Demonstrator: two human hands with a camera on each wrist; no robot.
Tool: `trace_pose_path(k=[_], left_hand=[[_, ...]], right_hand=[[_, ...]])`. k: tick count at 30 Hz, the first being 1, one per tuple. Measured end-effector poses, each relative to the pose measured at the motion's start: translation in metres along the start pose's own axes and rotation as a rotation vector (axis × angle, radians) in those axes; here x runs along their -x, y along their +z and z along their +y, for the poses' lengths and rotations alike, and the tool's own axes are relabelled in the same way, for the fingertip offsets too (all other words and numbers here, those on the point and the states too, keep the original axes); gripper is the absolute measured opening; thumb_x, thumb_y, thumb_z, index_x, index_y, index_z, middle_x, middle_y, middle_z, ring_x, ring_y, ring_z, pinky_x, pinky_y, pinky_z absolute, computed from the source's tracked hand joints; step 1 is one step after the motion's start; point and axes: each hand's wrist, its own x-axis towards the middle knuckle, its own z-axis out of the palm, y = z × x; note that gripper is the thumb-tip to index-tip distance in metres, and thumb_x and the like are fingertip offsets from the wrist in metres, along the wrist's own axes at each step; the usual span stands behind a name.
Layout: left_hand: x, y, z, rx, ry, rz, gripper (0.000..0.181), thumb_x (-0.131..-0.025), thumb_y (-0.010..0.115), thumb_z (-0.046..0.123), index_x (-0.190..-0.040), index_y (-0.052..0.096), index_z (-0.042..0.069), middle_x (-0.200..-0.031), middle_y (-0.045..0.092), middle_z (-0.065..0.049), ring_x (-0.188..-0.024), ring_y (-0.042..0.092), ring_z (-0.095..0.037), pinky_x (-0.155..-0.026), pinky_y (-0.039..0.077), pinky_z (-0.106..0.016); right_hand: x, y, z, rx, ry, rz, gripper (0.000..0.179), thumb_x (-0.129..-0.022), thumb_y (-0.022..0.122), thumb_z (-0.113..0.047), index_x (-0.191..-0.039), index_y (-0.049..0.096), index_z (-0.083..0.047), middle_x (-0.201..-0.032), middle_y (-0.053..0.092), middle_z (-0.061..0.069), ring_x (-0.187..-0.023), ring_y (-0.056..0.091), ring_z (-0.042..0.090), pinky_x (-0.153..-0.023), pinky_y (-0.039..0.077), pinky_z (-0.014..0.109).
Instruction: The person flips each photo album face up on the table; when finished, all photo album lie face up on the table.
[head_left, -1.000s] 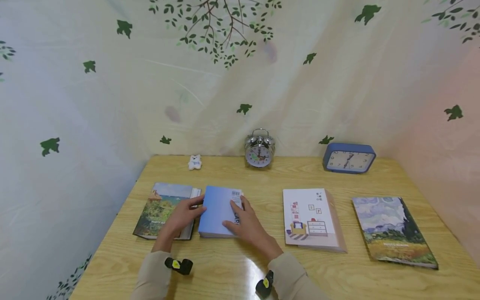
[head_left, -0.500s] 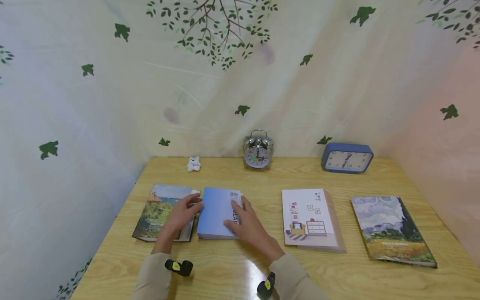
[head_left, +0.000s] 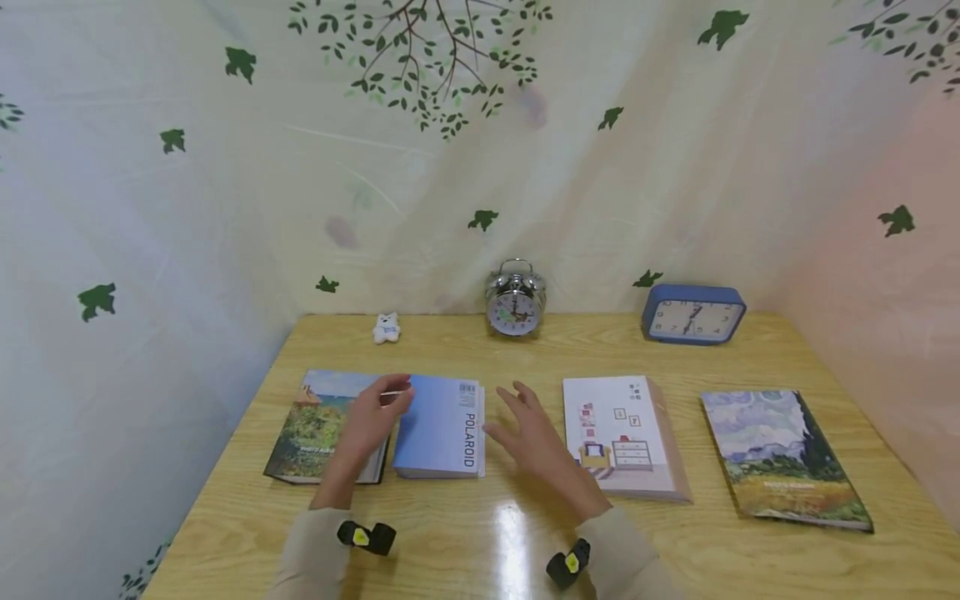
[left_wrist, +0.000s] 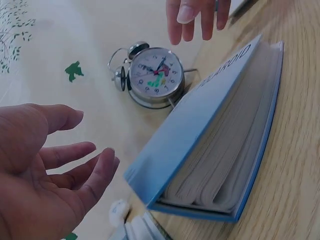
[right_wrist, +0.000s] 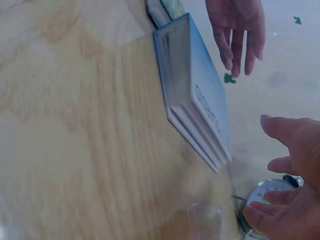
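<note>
Both my hands are spread, fingers apart & loosely bent, neither gripping anything. My L hand (head_left: 375, 421) hangs over the side-by-side edges of the landscape album (head_left: 315, 425) and the blue album (head_left: 438, 429); both wrist views show it off the blue cover. My R hand (head_left: 536, 433) is just past the blue album's R side, thumb standing off from the fingers, w/ a strip of counter (head_left: 450, 533) showing btwn fingertips & page edges. Blue album lies flat, L of centre, POLAROID running along its R edge; the wrist views show its covers parted by thick pages. Its L side has v. little room: only a thin sliver of wood btwn it & the landscape album at the near end (far end hidden by my L hand). R side's roomier, a wide gap to the white book (head_left: 611, 425), though my R wrist overlaps that one's lower L corner in the head view. Another gap, wider toward me, then the painted-cover album (head_left: 783, 458), its near R corner close to the counter's R edge. Bare wood runs along the front, w/ glare nr the middle, & another band behind the books. Nr the back edge, L to R: white bear figure (head_left: 387, 328), silver alarm clock (head_left: 515, 310), blue clock (head_left: 693, 315), all well spaced, w/ the printed cloth (head_left: 420, 200) rising behind.
</note>
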Motion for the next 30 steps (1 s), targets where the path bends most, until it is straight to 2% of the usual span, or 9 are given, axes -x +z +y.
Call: trace_pose_path(k=[3, 8, 12, 15, 19, 26, 30], left_hand=[[-0.001, 0.007, 0.004, -0.015, -0.005, -0.009, 0.045, -0.097, 0.056, 0.033, -0.137, 0.051, 0.013, -0.133, 0.055, -0.010, -0.121, 0.053, -0.027, -0.091, 0.050, -0.044], [-0.005, 0.024, 0.008, -0.062, 0.038, 0.003, 0.042, -0.095, 0.059, 0.028, -0.133, 0.055, 0.009, -0.127, 0.060, -0.013, -0.115, 0.059, -0.030, -0.089, 0.052, -0.042], [-0.006, 0.038, 0.013, -0.062, 0.066, -0.020, 0.040, -0.095, 0.060, 0.026, -0.131, 0.057, 0.008, -0.125, 0.061, -0.013, -0.113, 0.060, -0.031, -0.089, 0.052, -0.042], [-0.005, 0.051, 0.018, -0.067, 0.113, -0.054, 0.039, -0.095, 0.060, 0.023, -0.129, 0.057, 0.006, -0.122, 0.062, -0.013, -0.111, 0.061, -0.031, -0.088, 0.052, -0.042], [-0.003, 0.068, 0.024, -0.074, 0.167, -0.129, 0.040, -0.095, 0.060, 0.025, -0.130, 0.057, 0.005, -0.121, 0.063, -0.012, -0.109, 0.062, -0.029, -0.089, 0.052, -0.042], [0.000, 0.095, 0.032, -0.015, 0.219, -0.241, 0.044, -0.097, 0.057, 0.028, -0.133, 0.053, 0.003, -0.125, 0.060, -0.016, -0.110, 0.061, -0.029, -0.087, 0.053, -0.042], [0.001, 0.112, 0.037, 0.026, 0.216, -0.279, 0.046, -0.097, 0.057, 0.027, -0.136, 0.050, 0.003, -0.125, 0.060, -0.017, -0.111, 0.061, -0.030, -0.088, 0.053, -0.044]], right_hand=[[0.003, -0.013, 0.004, 0.012, 0.011, 0.014, 0.066, -0.092, 0.063, -0.036, -0.147, 0.039, -0.010, -0.157, 0.020, 0.019, -0.139, 0.030, 0.042, -0.109, 0.032, 0.057], [0.009, -0.038, 0.014, 0.064, 0.008, 0.029, 0.065, -0.093, 0.062, -0.036, -0.148, 0.037, -0.010, -0.156, 0.021, 0.019, -0.140, 0.029, 0.041, -0.109, 0.030, 0.060], [0.014, -0.058, 0.025, 0.088, 0.002, 0.055, 0.066, -0.093, 0.061, -0.038, -0.148, 0.036, -0.011, -0.156, 0.021, 0.019, -0.138, 0.033, 0.042, -0.106, 0.034, 0.060], [0.020, -0.071, 0.032, 0.105, 0.002, 0.084, 0.066, -0.094, 0.060, -0.038, -0.148, 0.036, -0.009, -0.155, 0.022, 0.021, -0.135, 0.035, 0.043, -0.102, 0.039, 0.059], [0.029, -0.087, 0.042, 0.139, 0.009, 0.113, 0.066, -0.095, 0.059, -0.038, -0.148, 0.035, -0.006, -0.154, 0.022, 0.023, -0.136, 0.032, 0.046, -0.103, 0.036, 0.062], [0.044, -0.108, 0.059, 0.195, 0.018, 0.154, 0.066, -0.095, 0.058, -0.040, -0.147, 0.037, -0.004, -0.153, 0.022, 0.026, -0.138, 0.025, 0.048, -0.103, 0.032, 0.066], [0.053, -0.119, 0.069, 0.204, 0.050, 0.155, 0.069, -0.095, 0.057, -0.043, -0.147, 0.034, -0.003, -0.154, 0.018, 0.028, -0.136, 0.025, 0.052, -0.100, 0.032, 0.069]])
